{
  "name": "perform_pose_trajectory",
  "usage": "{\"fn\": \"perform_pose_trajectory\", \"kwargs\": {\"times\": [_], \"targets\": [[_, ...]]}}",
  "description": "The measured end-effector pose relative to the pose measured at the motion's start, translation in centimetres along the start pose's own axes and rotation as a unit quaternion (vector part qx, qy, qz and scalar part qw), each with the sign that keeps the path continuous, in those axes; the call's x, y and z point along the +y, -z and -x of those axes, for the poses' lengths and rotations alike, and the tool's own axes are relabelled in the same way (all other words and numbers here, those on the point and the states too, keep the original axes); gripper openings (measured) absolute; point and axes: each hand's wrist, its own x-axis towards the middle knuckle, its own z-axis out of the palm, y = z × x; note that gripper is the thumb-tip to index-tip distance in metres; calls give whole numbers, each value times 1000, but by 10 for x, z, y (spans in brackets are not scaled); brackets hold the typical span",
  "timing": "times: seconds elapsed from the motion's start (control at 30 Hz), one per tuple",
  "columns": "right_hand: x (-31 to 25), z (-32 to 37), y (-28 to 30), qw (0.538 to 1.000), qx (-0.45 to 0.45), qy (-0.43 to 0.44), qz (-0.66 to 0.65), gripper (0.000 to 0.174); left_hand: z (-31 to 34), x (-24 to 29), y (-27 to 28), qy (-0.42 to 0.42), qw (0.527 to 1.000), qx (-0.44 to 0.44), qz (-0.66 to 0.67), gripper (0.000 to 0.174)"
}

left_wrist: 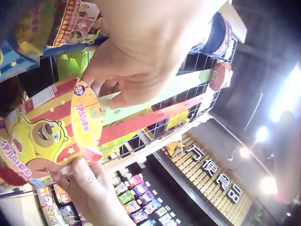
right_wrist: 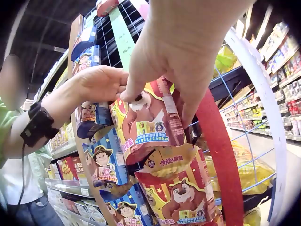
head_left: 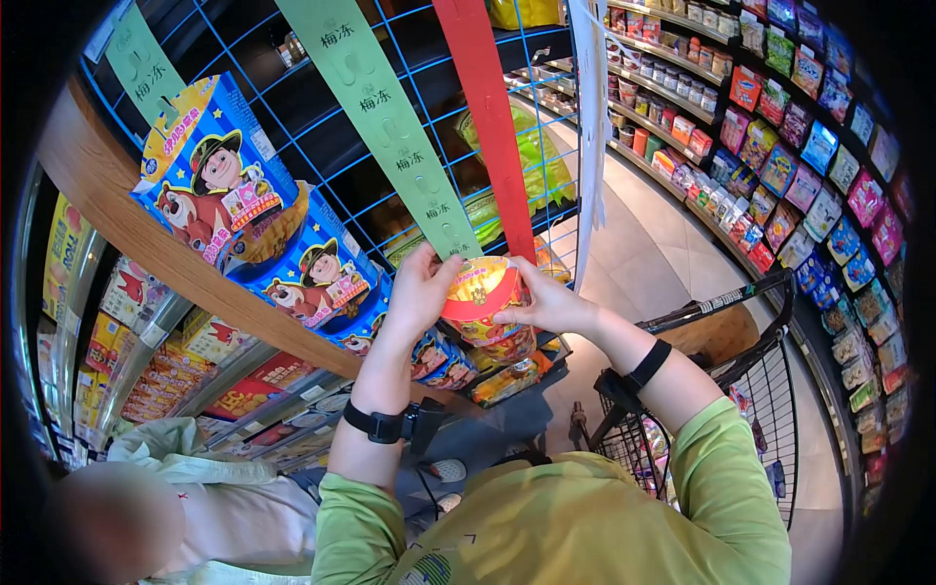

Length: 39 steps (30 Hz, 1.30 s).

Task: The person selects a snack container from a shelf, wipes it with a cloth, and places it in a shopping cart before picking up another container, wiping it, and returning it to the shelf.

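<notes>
A red-and-yellow snack bag (head_left: 485, 310) with a cartoon bear is at the lower end of a green hanging strip (head_left: 393, 117). My right hand (head_left: 554, 302) grips the bag by its side, thumb across the front. With curled fingers, my left hand (head_left: 419, 297) pinches the strip's lower end at the bag's top edge. In the left wrist view, a small greenish tab (left_wrist: 97, 114) shows at the top of the bag. Another red snack bag (right_wrist: 181, 188) hangs just below, in the right wrist view. Beside my left hand hang several blue snack bags (head_left: 234, 185).
A red strip (head_left: 487, 127) hangs on the blue wire grid (head_left: 244, 49) beside the green one. A wooden post (head_left: 127, 166) borders the grid on the left. Behind my right arm stands a shopping cart (head_left: 770, 390). At lower left is another person (head_left: 234, 517). Stocked shelves (head_left: 780, 146) line the right.
</notes>
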Motion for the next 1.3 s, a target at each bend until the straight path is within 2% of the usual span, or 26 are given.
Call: {"fn": "perform_pose_trajectory", "kwargs": {"times": [0.07, 0.13, 0.27, 0.37, 0.43, 0.47, 0.5, 0.57, 0.6, 0.7, 0.77, 0.83, 0.87, 0.9, 0.97, 1.0, 1.03, 1.1, 1.17, 1.23, 1.3], "targets": [[0, 0, 0, 1000, -4, 5, 5, 76, 1, -3, -4, -14, 1000, 23, -15, 26], [-4, 0, 0, 999, 13, -7, 46, 77, 1, -8, -7, -82, 993, 77, -46, 30], [-6, -1, -2, 999, 29, -11, 40, 72, 4, -8, -15, -87, 988, 119, -48, 35], [-3, 0, -4, 998, 28, -1, 48, 75, 10, -7, -20, -113, 983, 131, -57, 45], [-4, 0, -5, 999, 31, 12, 7, 74, 14, 2, -28, -154, 974, 158, -53, 53], [0, -1, -6, 999, 34, 14, -14, 75, 21, 11, -31, -140, 977, 149, -57, 63], [5, -1, -6, 999, 41, 10, -15, 75, 21, 12, -33, -138, 979, 143, -55, 63], [11, -3, -3, 997, 52, 31, 56, 77, 24, 13, -38, -197, 959, 179, -98, 67], [13, -1, -1, 996, 56, 39, 57, 79, 27, 15, -41, -209, 959, 178, -75, 70], [17, 4, -2, 996, 80, 33, -10, 82, 33, 26, -48, -226, 939, 212, -151, 69], [12, 12, 1, 993, 102, 42, 29, 84, 33, 29, -52, -238, 937, 212, -144, 66], [10, 22, 6, 981, 122, 43, 146, 83, 37, 40, -59, -237, 939, 202, -145, 65], [8, 30, 9, 978, 134, 40, 158, 76, 37, 41, -63, -264, 941, 188, -99, 64], [4, 40, 12, 976, 144, 34, 160, 76, 40, 47, -69, -266, 942, 184, -89, 63], [-12, 69, 24, 977, 163, 20, 133, 64, 52, 64, -89, -263, 943, 191, -66, 57], [-20, 88, 29, 965, 196, 53, 168, 53, 55, 69, -98, -282, 944, 167, -33, 58], [-38, 112, 37, 959, 203, 45, 194, 47, 59, 71, -108, -298, 945, 138, 6, 58], [-77, 171, 54, 950, 232, -39, 206, 47, 74, 74, -137, -309, 947, 80, 43, 50], [-89, 240, 75, 889, 336, -20, 311, 40, 77, 64, -160, -332, 941, -39, 58, 45], [-116, 314, 83, 837, 451, -80, 298, 33, 80, 60, -193, -324, 937, -101, 82, 34], [-122, 390, 81, 759, 565, -162, 281, 30, 82, 59, -223, -281, 937, -193, 81, 29]]}}
